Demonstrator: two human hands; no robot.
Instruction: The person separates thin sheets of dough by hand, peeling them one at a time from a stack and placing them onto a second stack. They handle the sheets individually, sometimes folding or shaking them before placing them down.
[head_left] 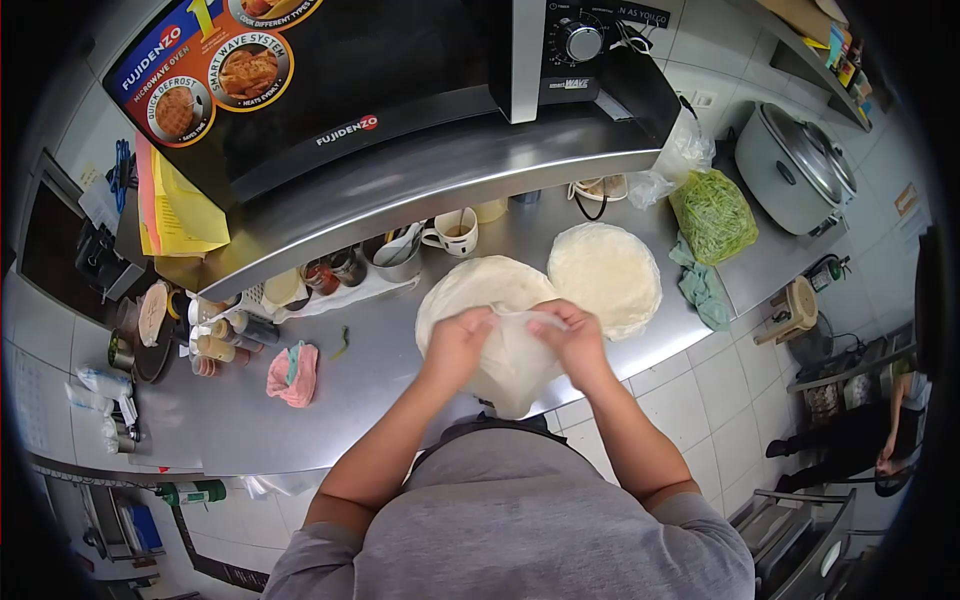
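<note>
My left hand (458,345) and my right hand (578,348) each pinch the upper edge of a thin, pale wrapper sheet (514,368). The sheet hangs down between them in a point, close to my body. Behind it, a stack of round, flat white wrappers (485,277) lies at the front of the steel counter, partly covered by my hands and the sheet. To the right, beside that stack, lies a second round stack of wrappers (604,278).
A microwave oven (400,90) stands on a shelf above the steel counter (240,420). Around the counter are a mug (455,232), a pink cloth (292,376), a green cloth (703,293), a bag of shredded greens (714,216) and a rice cooker (780,185). Another person (890,430) is at far right.
</note>
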